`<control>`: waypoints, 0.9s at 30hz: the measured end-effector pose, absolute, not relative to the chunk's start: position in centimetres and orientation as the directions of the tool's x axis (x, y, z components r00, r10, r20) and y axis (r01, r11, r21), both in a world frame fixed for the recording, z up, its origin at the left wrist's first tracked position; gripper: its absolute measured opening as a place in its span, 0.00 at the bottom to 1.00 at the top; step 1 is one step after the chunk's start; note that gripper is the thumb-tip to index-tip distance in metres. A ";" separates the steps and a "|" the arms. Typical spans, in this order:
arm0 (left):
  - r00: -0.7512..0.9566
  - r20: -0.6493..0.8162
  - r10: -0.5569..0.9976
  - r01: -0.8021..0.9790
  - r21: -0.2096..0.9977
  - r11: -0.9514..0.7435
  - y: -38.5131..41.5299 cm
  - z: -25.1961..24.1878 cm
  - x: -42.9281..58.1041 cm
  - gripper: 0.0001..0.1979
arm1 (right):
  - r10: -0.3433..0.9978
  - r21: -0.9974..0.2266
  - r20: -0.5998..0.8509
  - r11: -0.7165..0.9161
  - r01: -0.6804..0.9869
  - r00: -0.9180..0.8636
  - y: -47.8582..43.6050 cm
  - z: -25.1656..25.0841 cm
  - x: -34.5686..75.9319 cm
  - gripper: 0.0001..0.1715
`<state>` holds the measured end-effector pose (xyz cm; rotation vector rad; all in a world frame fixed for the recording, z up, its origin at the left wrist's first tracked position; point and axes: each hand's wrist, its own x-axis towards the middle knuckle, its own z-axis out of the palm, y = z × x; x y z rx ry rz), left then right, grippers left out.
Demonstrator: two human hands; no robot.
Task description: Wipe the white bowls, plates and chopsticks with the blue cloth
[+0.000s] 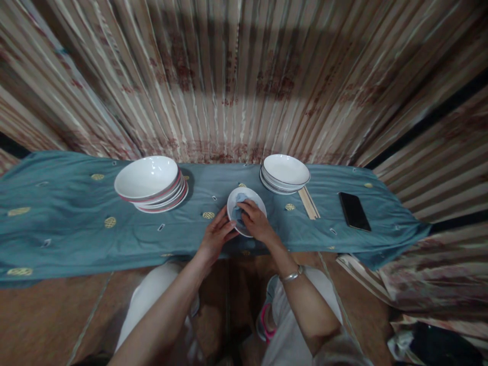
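A small white bowl (260, 202) is tilted up near the front edge of the cloth-covered table, in the middle of the head view. My left hand (218, 233) grips its left rim, thumb on the rim and the other fingers around the outside. Inside the bowl, my right hand (254, 219) is closed on a light blue cloth (240, 199), pressing it against the inner surface. Part of the cloth is hidden under my right fingers.
At left stands a stack of white bowls and plates (148, 178) with red rims. Behind the bowl to the right is a stack of dark-rimmed white dishes (286, 172), with chopsticks (308, 203) beside it. A black phone (354, 211) lies farther right. Pleated curtains (236, 91) hang behind the table.
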<state>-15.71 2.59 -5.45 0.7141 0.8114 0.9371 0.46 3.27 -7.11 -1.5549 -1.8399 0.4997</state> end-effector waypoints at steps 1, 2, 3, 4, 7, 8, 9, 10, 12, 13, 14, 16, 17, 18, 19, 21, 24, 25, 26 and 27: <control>0.352 -0.281 0.893 -0.405 0.815 0.415 2.6 -5.5 -15.7 0.34 | 0.966 -0.641 0.252 0.218 0.736 -0.067 3.2 -7.0 0.5 0.25; 0.349 -0.281 0.894 -0.405 0.815 0.415 2.6 -5.5 -15.7 0.34 | 0.964 -0.612 0.256 0.215 0.761 -0.066 3.1 -6.9 0.4 0.25; 0.349 -0.282 0.894 -0.405 0.814 0.415 2.6 -5.5 -15.7 0.34 | 0.965 -0.581 0.254 0.205 0.787 -0.064 3.0 -6.7 0.4 0.25; 0.349 -0.283 0.893 -0.407 0.813 0.417 2.7 -5.6 -15.7 0.34 | 0.968 -0.550 0.244 0.190 0.814 -0.061 2.9 -6.4 0.3 0.25; 0.343 -0.287 0.895 -0.418 0.806 0.419 2.7 -5.6 -15.6 0.34 | 0.983 -0.451 0.180 0.111 0.886 -0.031 2.3 -5.4 -0.1 0.24; 0.341 -0.287 0.895 -0.420 0.806 0.418 2.7 -5.6 -15.6 0.34 | 0.987 -0.416 0.160 0.081 0.906 -0.015 2.1 -5.0 -0.2 0.23; 0.341 -0.287 0.895 -0.419 0.806 0.417 2.7 -5.6 -15.6 0.33 | 0.989 -0.381 0.145 0.057 0.923 -0.001 1.9 -4.6 -0.4 0.22; 0.341 -0.286 0.896 -0.416 0.808 0.416 2.7 -5.6 -15.6 0.33 | 0.991 -0.348 0.133 0.037 0.937 0.010 1.7 -4.2 -0.5 0.21; 0.343 -0.286 0.895 -0.409 0.812 0.416 2.7 -5.5 -15.6 0.32 | 0.993 -0.296 0.114 0.008 0.955 0.027 1.5 -3.7 -0.6 0.19; 0.343 -0.287 0.895 -0.406 0.814 0.416 2.7 -5.5 -15.6 0.32 | 0.994 -0.278 0.104 0.000 0.961 0.030 1.4 -3.5 -0.6 0.18; 0.342 -0.288 0.895 -0.405 0.814 0.417 2.7 -5.5 -15.6 0.32 | 0.995 -0.264 0.093 -0.004 0.965 0.030 1.4 -3.4 -0.6 0.17; 0.339 -0.290 0.895 -0.402 0.816 0.416 2.7 -5.5 -15.6 0.31 | 0.997 -0.244 0.069 -0.004 0.970 0.022 1.4 -3.3 -0.4 0.17; 0.338 -0.291 0.895 -0.400 0.816 0.416 2.7 -5.5 -15.6 0.32 | 0.998 -0.236 0.060 -0.001 0.972 0.015 1.5 -3.2 -0.3 0.16; 0.339 -0.291 0.895 -0.398 0.817 0.416 2.7 -5.5 -15.6 0.32 | 0.999 -0.231 0.053 0.005 0.973 0.008 1.5 -3.2 -0.1 0.16; 0.340 -0.290 0.894 -0.396 0.819 0.416 2.7 -5.5 -15.6 0.32 | 0.999 -0.227 0.046 0.009 0.974 0.001 1.5 -3.1 0.0 0.16; 0.348 -0.288 0.892 -0.386 0.823 0.416 2.7 -5.5 -15.6 0.33 | 1.000 -0.218 0.029 0.013 0.976 -0.007 1.4 -2.9 0.2 0.16; 0.357 -0.284 0.890 -0.367 0.833 0.413 2.7 -5.5 -15.7 0.34 | 0.999 -0.207 -0.034 0.015 0.978 -0.023 1.2 -2.4 0.4 0.16; 0.358 -0.283 0.890 -0.364 0.835 0.413 2.7 -5.5 -15.6 0.35 | 0.998 -0.207 -0.057 0.017 0.978 -0.029 1.1 -2.3 0.4 0.16; 0.359 -0.284 0.889 -0.364 0.835 0.413 2.8 -5.5 -15.6 0.35 | 0.996 -0.209 -0.074 0.023 0.978 -0.039 1.1 -2.2 0.5 0.16; 0.358 -0.284 0.889 -0.366 0.834 0.414 2.8 -5.5 -15.6 0.36 | 0.995 -0.214 -0.088 0.030 0.976 -0.050 1.0 -2.2 0.6 0.16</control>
